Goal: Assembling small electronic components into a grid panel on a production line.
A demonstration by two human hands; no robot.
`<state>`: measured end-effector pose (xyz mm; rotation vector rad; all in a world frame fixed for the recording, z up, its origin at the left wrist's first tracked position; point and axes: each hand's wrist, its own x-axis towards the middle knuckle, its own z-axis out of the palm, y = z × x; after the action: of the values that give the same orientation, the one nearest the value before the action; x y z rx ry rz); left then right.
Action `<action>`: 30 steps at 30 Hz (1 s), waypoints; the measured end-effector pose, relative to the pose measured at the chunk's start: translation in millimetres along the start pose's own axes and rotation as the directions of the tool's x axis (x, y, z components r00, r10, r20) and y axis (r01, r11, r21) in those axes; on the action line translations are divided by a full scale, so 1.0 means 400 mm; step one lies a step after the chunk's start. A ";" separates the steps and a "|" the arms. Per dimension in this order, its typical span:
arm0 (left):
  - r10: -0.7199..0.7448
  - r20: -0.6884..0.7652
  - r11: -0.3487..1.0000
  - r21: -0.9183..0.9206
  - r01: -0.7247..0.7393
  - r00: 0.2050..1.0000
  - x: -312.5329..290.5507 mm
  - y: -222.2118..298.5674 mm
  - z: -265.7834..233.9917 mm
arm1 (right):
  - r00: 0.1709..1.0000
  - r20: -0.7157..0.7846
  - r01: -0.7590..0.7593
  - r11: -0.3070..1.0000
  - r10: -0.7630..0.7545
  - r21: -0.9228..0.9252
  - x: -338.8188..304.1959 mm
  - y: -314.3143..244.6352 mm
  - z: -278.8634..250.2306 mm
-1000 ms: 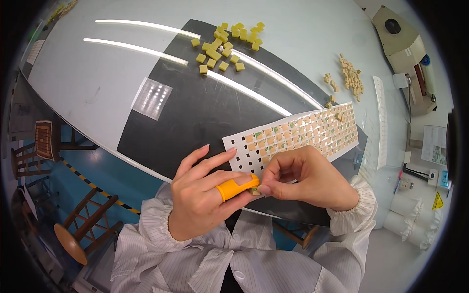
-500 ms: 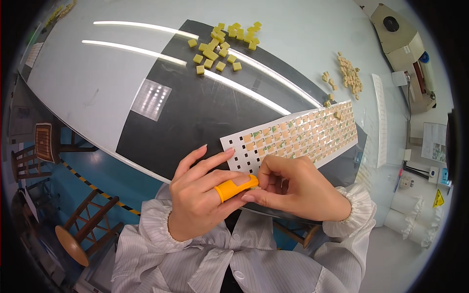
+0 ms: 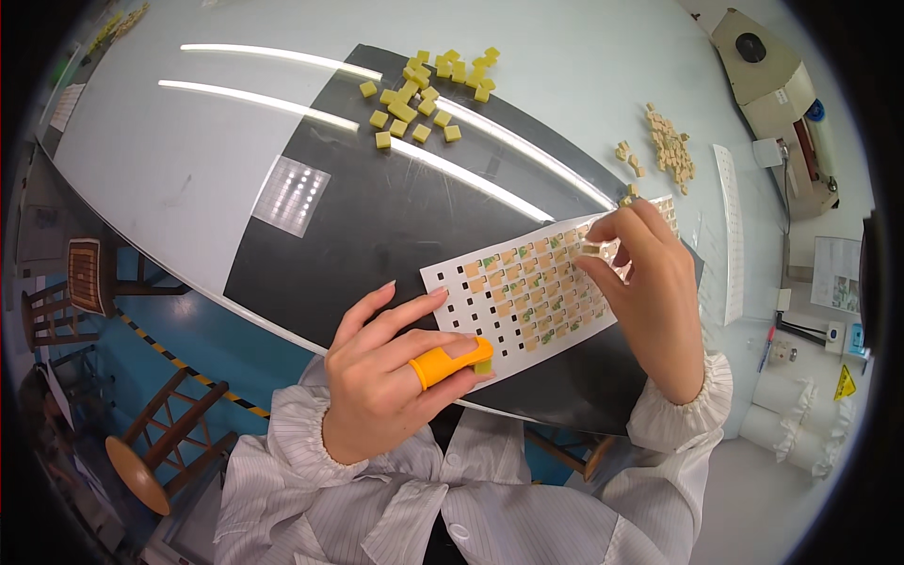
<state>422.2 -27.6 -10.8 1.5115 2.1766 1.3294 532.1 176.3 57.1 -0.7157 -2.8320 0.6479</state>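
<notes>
My left hand [image 3: 381, 377] wears a bright orange finger sleeve [image 3: 435, 367] on its index finger. That finger and the thumb pinch a small yellow-green cube [image 3: 483, 367]; its other fingers are stretched out, with their tips at the near left corner of a white sticker sheet [image 3: 435, 275]. Rows of tan and green stickers cover most of that sheet, and black squares mark the bare left end. Over the right part of the sheet hovers my right hand [image 3: 650, 273], thumb and fingertips pinching a small pale piece [image 3: 590, 250] whose kind I cannot make out.
Loose yellow-green cubes [image 3: 401, 111] are scattered across the far edge of the black mat [image 3: 330, 254]. To the far right lies a pile of small tan pieces [image 3: 670, 146] near a long white strip [image 3: 728, 226]. A beige machine [image 3: 767, 66] stands beyond them.
My right hand has moved away from the left thumb and up to the right over the sheet, uncovering the cube in my left hand. My left hand has barely moved.
</notes>
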 end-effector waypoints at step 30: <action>0.022 -0.007 1.000 0.018 -0.022 1.000 0.006 -0.001 -0.004 | 0.974 -0.069 0.227 0.960 -0.218 0.163 -0.023 -0.051 0.127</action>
<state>420.0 -26.6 -9.3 1.5435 2.1883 1.3274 519.3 137.0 20.3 -0.3728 -2.7139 0.8072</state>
